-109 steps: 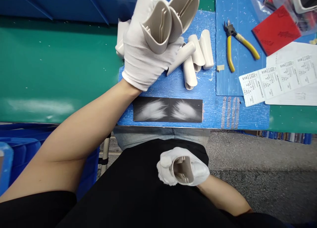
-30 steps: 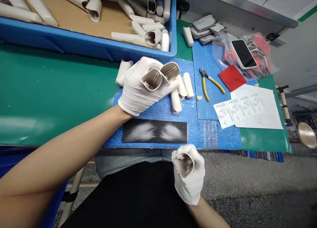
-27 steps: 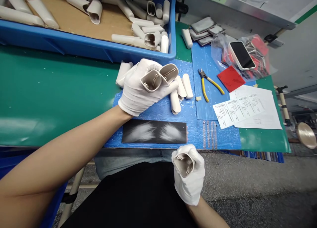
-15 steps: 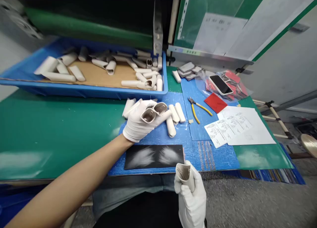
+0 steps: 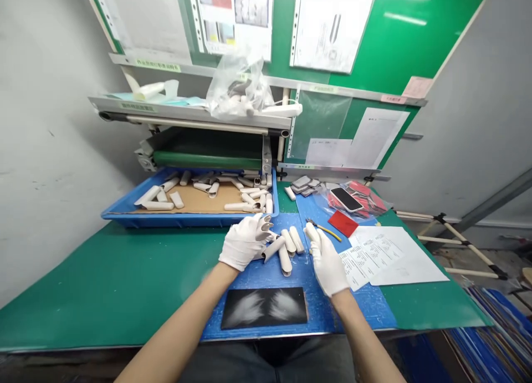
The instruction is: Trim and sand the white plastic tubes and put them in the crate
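Observation:
Both of my hands wear white gloves. My left hand (image 5: 241, 245) is closed around hollow white plastic sleeves (image 5: 264, 226), their open ends facing right, over the blue mat. Its fingers partly hide them. In my right hand (image 5: 328, 265) is another white plastic sleeve (image 5: 312, 233), gripped between thumb and fingers near the pliers. Several loose white sleeves (image 5: 285, 261) lie on the mat between my hands, some leaning on each other. Closer to me a black rectangular pad (image 5: 266, 310) with two whitish smears lies flat.
A blue tray (image 5: 199, 221) with cardboard and many white sleeves stands at the back left. Yellow-handled pliers (image 5: 330, 231), a red square (image 5: 343, 223), a phone (image 5: 347, 199) on bagged red pieces, grey pads (image 5: 305, 184) and paper sheets (image 5: 409, 255) lie to the right.
My right hand has moved from the table's front edge up and forward over the mat, still with a sleeve. My left hand keeps its sleeves, now turned rightward. The view has tilted up.

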`<state>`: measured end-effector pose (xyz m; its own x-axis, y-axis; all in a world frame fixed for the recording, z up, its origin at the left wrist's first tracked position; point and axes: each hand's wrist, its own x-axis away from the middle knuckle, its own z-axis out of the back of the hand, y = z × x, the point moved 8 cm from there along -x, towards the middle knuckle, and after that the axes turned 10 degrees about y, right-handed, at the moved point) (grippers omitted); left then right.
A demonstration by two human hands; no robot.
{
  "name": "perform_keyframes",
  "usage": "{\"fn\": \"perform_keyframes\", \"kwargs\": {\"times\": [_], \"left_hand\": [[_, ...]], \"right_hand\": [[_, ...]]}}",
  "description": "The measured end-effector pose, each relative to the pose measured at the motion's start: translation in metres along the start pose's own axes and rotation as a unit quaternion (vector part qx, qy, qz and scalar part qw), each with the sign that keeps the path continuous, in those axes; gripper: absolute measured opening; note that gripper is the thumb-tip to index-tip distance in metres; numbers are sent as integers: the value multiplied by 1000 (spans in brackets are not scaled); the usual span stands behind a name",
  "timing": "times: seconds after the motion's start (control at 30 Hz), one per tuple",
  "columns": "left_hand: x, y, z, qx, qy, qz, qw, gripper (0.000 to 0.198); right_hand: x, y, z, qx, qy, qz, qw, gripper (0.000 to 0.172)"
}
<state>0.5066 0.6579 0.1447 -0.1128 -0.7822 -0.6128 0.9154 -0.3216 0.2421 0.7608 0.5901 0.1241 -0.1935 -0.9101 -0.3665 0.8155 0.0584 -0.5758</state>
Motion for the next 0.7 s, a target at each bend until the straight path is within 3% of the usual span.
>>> {"fn": "perform_keyframes", "kwargs": {"times": [0.13,0.23,0.33,0.43,0.53,0.63,0.7], "left_hand": [[-18,34,-17,-39,-108,-65,991,68],[-27,56,-21,-38,-131,-131,982,61],[-27,65,-27,-43,-147,-170,973,45],[-20,65,-32,-46,-152,-188,969,42],[-12,60,-29,-52,-146,-187,970,52],[-15,48,-16,-59,-135,-158,976,60],[-30,34,-7,-61,-125,-109,984,57]], "right_hand": [[-37,3,-27,128,-57,-32,990,60],[-42,-1,-42,158,-81,-36,983,53],[-40,-3,-46,195,-93,-35,976,47],[-46,1,-36,227,-92,-26,969,45],[-61,21,-19,266,-83,-45,959,45],[-74,49,-11,298,-103,-91,945,64],[-79,62,-16,302,-138,-109,937,74]]}}
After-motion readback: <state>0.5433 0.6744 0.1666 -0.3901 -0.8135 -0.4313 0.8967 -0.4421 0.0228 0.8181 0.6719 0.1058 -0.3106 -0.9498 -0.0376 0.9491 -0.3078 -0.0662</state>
